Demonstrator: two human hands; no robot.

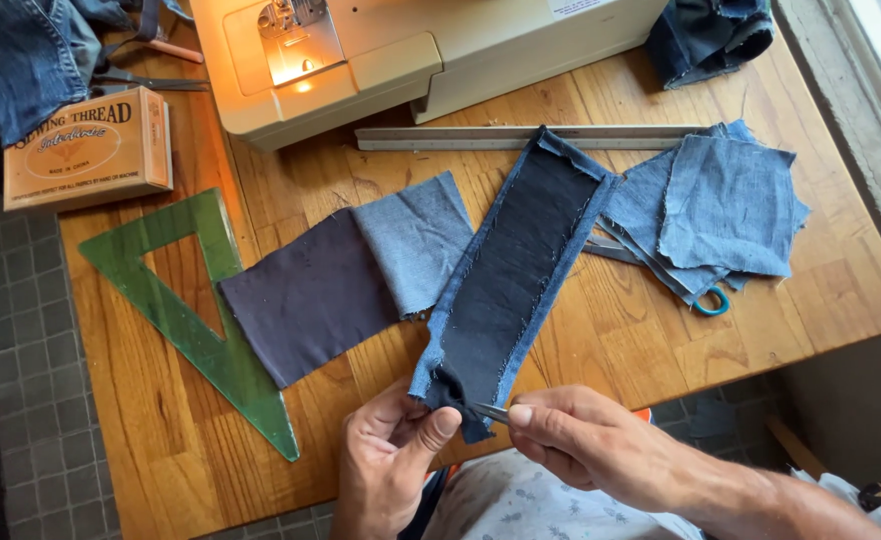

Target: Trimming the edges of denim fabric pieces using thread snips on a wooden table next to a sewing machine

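Counter (600, 330): wood, runs away from both grips. Sewing machine (430, 50) at the far edge, well beyond the grips, lamp on. Green set square (190, 320) flat, to the left of the left grip. Dark denim strip (520, 260) is the piece in hand; it runs from the grips up and away to the right, far end touching a metal ruler (440, 138). Two-tone cloth (310, 295) lies just left of the strip, beyond the left grip. Pale denim patches (720, 205) well off to the right, over scissors (708, 300).

Left hand (390, 460): grip pinched on the near, bunched end of the strip, thumb on top. Right hand (580, 440): grip pressed together on a thin metal tool (490, 411), its tip touching the strip's near end, just beside the left thumb.

Judgement: work is at the strip's near-end edge, tool tip engaged or about to be. Further picking there calls for the left pinch holding the cloth taut and the tip kept clear of the thumb.
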